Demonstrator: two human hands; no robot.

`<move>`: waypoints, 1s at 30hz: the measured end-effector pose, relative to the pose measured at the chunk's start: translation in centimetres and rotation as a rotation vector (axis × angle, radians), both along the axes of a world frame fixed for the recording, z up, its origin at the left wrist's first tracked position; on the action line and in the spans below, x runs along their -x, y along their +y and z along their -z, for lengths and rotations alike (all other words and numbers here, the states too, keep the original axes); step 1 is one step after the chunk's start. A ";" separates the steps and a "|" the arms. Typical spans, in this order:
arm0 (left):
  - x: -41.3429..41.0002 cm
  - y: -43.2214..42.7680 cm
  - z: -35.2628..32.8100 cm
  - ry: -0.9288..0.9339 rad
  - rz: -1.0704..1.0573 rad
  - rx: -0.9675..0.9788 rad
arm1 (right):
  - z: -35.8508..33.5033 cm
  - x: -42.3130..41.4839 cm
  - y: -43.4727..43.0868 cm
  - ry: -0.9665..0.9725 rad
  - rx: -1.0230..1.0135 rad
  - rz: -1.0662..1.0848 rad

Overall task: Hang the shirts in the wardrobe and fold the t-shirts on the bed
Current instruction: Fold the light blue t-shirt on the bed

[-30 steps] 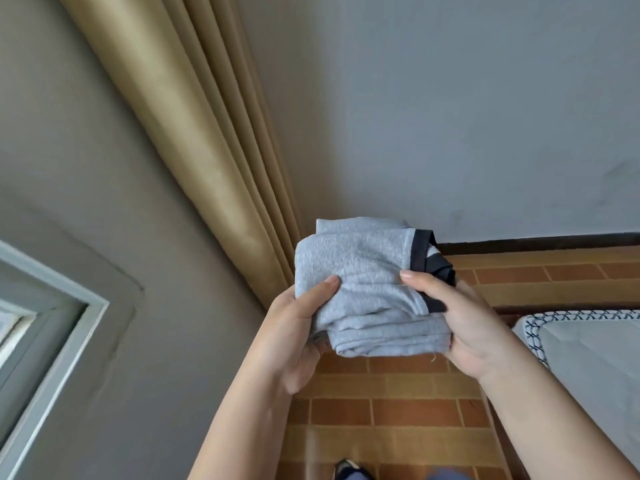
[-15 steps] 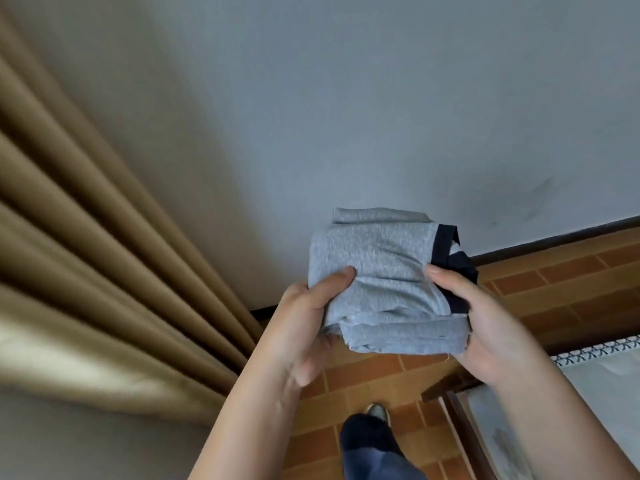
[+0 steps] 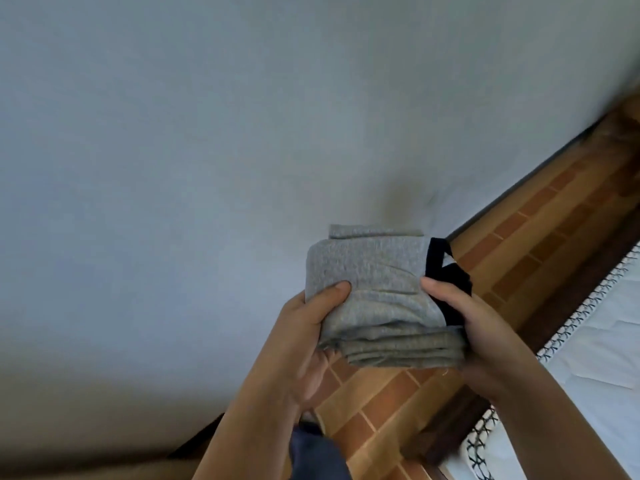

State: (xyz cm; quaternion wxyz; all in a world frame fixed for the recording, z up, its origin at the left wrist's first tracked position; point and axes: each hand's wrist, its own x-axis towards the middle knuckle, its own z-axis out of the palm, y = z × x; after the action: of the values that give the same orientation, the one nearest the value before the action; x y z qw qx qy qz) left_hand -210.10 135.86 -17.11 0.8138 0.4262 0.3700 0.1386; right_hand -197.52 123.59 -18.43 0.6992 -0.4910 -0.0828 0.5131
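Note:
A grey t-shirt (image 3: 374,289) with black trim, folded into a thick square bundle, is held in the air in front of me. My left hand (image 3: 304,327) grips its left edge, thumb on top and fingers underneath. My right hand (image 3: 474,327) grips the right edge by the black trim, thumb on top. The bed (image 3: 595,341) with a white mattress and patterned border lies at the right, lower than the bundle. No wardrobe is in view.
A plain grey wall (image 3: 242,133) fills most of the view. Brick-patterned floor (image 3: 388,393) runs between the wall and the bed's dark wooden frame (image 3: 571,289). My leg in dark trousers (image 3: 315,452) shows at the bottom.
The view has swung right: the beige curtain and window frame have left the picture and more of the bed shows. Both hands keep the same hold on the folded t-shirt.

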 end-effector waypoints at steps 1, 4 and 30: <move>-1.9 0.8 0.2 0.010 0.039 -0.006 | 0.2 -1.3 0.4 0.011 0.008 0.046; -7.6 3.6 0.9 0.008 0.159 0.003 | 0.8 -5.7 2.0 0.049 0.025 0.186; -57.2 11.6 2.8 -0.001 0.875 -0.034 | 2.2 -44.3 5.4 -0.006 -0.020 0.744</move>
State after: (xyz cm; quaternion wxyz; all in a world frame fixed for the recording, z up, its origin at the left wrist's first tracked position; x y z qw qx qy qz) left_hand -152.93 147.46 -19.92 0.7889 0.5562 0.1517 -0.2128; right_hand -153.24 128.94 -20.58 0.8423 -0.4822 0.0941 0.2215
